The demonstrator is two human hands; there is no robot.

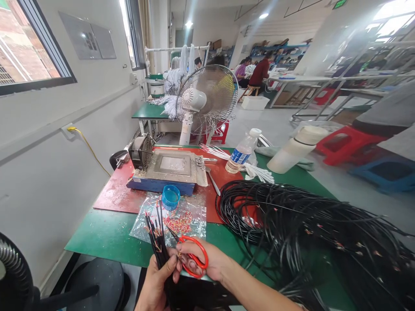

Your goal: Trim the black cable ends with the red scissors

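My left hand (159, 273) is wrapped round a bundle of black cables (158, 244), whose stripped ends with red and copper-coloured strands point upward. Close against it, my right hand (196, 258) has its fingers through the red handles of the scissors (203, 251), and their dark blades point up and left beside the bundle. Between the two hands a thin cable end shows at my fingertips. Beyond the hands lies a clear plastic bag (139, 226) with many small red and yellow wire scraps (181, 222) on it. A blue round cap (170, 197) stands at the bag's far edge.
A large heap of black cables (285, 224) covers the table's right side. A blue soldering pot (162, 185) with a small fan (142, 152) stands behind the bag. Farther back are a spoon (213, 181), a water bottle (241, 153), a white flask (292, 151) and a standing fan (207, 99).
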